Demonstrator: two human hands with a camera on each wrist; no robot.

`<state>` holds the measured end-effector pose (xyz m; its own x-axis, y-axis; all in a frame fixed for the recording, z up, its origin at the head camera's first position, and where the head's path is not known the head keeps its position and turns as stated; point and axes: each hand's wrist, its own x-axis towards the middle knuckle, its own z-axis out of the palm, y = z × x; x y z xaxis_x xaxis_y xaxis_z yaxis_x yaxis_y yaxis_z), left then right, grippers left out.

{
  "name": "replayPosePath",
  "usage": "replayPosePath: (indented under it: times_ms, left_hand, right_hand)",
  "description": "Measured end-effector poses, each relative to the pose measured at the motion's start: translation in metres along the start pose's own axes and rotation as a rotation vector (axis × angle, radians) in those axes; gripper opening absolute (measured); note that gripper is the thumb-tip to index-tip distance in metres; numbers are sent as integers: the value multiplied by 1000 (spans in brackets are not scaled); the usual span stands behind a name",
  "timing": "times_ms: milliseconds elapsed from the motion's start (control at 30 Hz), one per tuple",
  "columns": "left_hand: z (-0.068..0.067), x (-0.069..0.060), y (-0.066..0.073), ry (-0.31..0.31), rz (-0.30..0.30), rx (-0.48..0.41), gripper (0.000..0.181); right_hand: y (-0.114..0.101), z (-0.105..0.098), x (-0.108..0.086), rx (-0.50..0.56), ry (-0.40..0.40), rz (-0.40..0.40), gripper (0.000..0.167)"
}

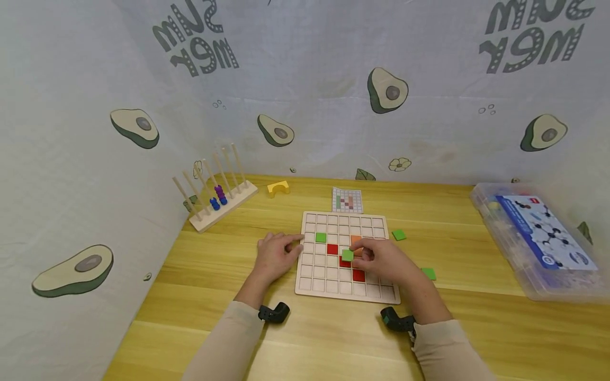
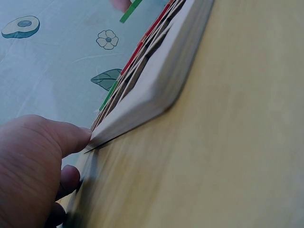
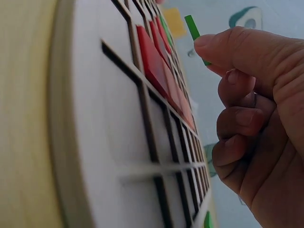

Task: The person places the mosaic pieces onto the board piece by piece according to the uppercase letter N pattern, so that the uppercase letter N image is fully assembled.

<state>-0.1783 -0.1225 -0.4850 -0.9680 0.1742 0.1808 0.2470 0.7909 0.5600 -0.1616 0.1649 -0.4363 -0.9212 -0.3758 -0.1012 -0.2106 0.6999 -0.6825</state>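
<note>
Thumb and fingers of my right hand pinch a green square tile over the middle of the wooden grid board; the right wrist view shows this tile held off the surface, edge-on. My left hand touches the board's left edge, its thumb against the rim in the left wrist view. On the board lie a green tile at upper left, red tiles in a diagonal down to the right, and orange partly hidden by my right hand.
Right of the board lie green tiles. Behind it is a printed pattern card. A peg rack with beads and a yellow arch block are at back left; a clear plastic case stands far right.
</note>
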Motion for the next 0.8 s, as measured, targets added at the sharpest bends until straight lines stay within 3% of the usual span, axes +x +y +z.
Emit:
replayPosePath:
  times_ms: [500,800]
  left_hand:
    - [0,0,-1,14,14,2,28]
    - [0,1,-1,-3,1,7,29]
  right_hand:
    - [-26,24,24,-79,-5,-63,21]
    - [-33,32,37,-135,12,-50,26]
